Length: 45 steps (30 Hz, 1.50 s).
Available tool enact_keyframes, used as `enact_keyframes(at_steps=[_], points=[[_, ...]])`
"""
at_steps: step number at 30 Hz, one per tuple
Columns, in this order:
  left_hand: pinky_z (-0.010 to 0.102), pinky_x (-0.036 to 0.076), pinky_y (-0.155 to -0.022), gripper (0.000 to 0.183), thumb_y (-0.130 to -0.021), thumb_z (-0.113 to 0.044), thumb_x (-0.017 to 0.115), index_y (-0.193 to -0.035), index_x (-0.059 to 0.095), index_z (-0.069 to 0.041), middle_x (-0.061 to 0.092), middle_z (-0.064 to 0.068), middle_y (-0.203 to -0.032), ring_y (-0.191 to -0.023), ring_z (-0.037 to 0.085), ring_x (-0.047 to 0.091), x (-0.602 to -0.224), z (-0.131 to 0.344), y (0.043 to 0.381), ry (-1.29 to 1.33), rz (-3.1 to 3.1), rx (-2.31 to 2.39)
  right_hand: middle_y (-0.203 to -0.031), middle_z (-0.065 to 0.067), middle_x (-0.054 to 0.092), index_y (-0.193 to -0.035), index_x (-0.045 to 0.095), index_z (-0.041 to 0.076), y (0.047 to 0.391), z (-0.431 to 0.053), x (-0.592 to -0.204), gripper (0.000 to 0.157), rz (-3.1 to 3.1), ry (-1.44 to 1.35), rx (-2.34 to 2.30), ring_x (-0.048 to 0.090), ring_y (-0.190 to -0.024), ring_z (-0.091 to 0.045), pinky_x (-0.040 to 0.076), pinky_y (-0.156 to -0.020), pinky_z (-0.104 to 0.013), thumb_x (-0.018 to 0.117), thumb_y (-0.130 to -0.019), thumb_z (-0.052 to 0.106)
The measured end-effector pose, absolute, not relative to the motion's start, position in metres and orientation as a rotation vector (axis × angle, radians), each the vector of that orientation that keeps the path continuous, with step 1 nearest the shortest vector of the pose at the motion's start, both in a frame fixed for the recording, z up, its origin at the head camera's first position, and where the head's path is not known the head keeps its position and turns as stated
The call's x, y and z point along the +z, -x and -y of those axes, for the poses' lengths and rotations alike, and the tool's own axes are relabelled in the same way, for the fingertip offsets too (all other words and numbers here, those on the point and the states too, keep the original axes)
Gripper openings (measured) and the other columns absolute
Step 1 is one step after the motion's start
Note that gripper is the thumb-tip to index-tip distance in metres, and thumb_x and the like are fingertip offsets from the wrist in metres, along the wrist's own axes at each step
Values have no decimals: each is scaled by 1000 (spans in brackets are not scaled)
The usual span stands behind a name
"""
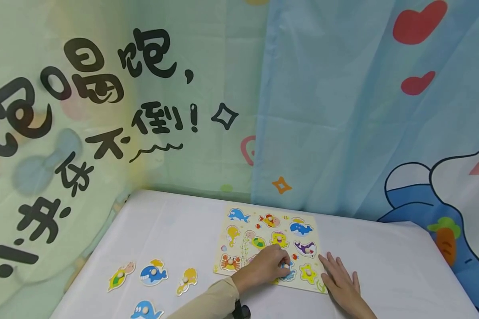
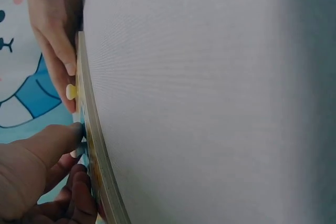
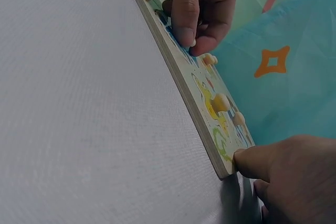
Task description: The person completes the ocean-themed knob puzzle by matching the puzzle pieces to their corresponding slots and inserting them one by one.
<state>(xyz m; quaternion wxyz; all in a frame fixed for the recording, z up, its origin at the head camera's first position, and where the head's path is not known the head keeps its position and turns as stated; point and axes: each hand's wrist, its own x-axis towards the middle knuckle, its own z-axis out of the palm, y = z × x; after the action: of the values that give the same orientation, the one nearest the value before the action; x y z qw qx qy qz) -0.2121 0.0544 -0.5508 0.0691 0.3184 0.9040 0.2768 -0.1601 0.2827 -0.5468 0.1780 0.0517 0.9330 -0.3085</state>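
A flat sea-animal puzzle board (image 1: 239, 246) lies at the back of the white table. My left hand (image 1: 265, 266) is over its front row, thumb and fingers pinching the knob of a blue puzzle piece (image 1: 289, 275). That piece lies at its place in the board; whether it is fully seated I cannot tell. In the right wrist view the left hand (image 3: 202, 3) has a small pale knob between thumb and finger. My right hand (image 1: 342, 281) lies along the board's right edge with fingers extended, its thumb touching the corner. Beside it is a yellow starfish piece (image 1: 308, 274).
Loose on the table at left are a turtle piece (image 1: 121, 275), a blue whale piece (image 1: 153, 273), a seahorse piece (image 1: 187, 282) and a dolphin piece (image 1: 144, 310). A printed curtain (image 1: 323, 110) hangs right behind the table's back edge.
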Motion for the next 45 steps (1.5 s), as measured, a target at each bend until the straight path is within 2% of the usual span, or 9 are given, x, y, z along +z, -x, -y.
enact_keyframes(at_steps=[5, 8, 11, 14, 18, 23, 31, 39, 45], points=[[10, 35, -65, 26, -81, -39, 76, -97, 69, -20, 53, -13, -85, -72, -2, 41, -552, -54, 212, -986, -2736, 802, -159, -24, 3, -152, 26, 8, 159, -283, -548, 59, -2636, -153, -883, -6, -146, -48, -23, -105, -69, 43, -100, 31], [10, 40, -72, 33, -81, -44, 75, -105, 69, -21, 56, -14, -93, -79, -3, 45, -551, -51, 213, -999, -2686, 812, -159, -24, 3, -152, 26, 8, 159, -282, -549, 59, -2636, -160, -884, -6, -146, -48, -22, -105, -69, 44, -100, 30], [12, 44, -82, 36, -85, -44, 71, -112, 67, -22, 57, -13, -101, -90, -4, 51, -549, -42, 215, -1004, -2604, 876, -160, -23, 3, -152, 26, 8, 159, -281, -550, 59, -2634, -160, -885, -6, -146, -48, -23, -105, -69, 43, -100, 31], [13, 45, -85, 36, -87, -42, 69, -117, 66, -21, 57, -12, -106, -95, -4, 52, -543, -25, 219, -1011, -2544, 945, -160, -23, 3, -152, 26, 8, 160, -279, -550, 59, -2632, -157, -893, -6, -146, -47, -23, -105, -69, 43, -101, 31], [13, 46, -83, 38, -88, -37, 70, -119, 66, -17, 59, -8, -107, -93, -3, 52, -537, 7, 229, -1022, -2544, 996, -160, -23, 4, -152, 26, 8, 160, -276, -549, 58, -2632, -157, -898, -6, -146, -47, -23, -105, -69, 43, -101, 29], [17, 48, -83, 37, -87, -31, 72, -119, 65, -12, 62, 0, -109, -96, 6, 56, -530, 56, 236, -950, -2564, 1048, -160, -23, 4, -152, 25, 9, 160, -277, -548, 59, -2635, -158, -882, -6, -146, -48, -23, -105, -69, 43, -101, 32], [22, 52, -77, 33, -86, -23, 73, -114, 66, -8, 64, 5, -106, -95, 16, 60, -524, 136, 232, -813, -2671, 1112, -160, -23, 4, -152, 26, 8, 160, -280, -546, 58, -2648, -159, -868, -5, -146, -48, -22, -105, -69, 43, -101, 29], [21, 53, -73, 28, -84, -17, 74, -110, 66, -8, 66, 5, -103, -89, 14, 61, -532, 212, 207, -704, -2812, 1148, -160, -23, 4, -152, 26, 8, 158, -279, -546, 58, -2652, -155, -875, -6, -146, -48, -22, -105, -69, 44, -101, 29], [21, 53, -71, 26, -85, -22, 74, -107, 66, -9, 66, 3, -102, -87, 10, 61, -532, 250, 183, -651, -2805, 1114, -160, -24, 5, -151, 27, 8, 158, -280, -545, 58, -2660, -146, -878, -6, -146, -48, -22, -105, -70, 45, -100, 28]])
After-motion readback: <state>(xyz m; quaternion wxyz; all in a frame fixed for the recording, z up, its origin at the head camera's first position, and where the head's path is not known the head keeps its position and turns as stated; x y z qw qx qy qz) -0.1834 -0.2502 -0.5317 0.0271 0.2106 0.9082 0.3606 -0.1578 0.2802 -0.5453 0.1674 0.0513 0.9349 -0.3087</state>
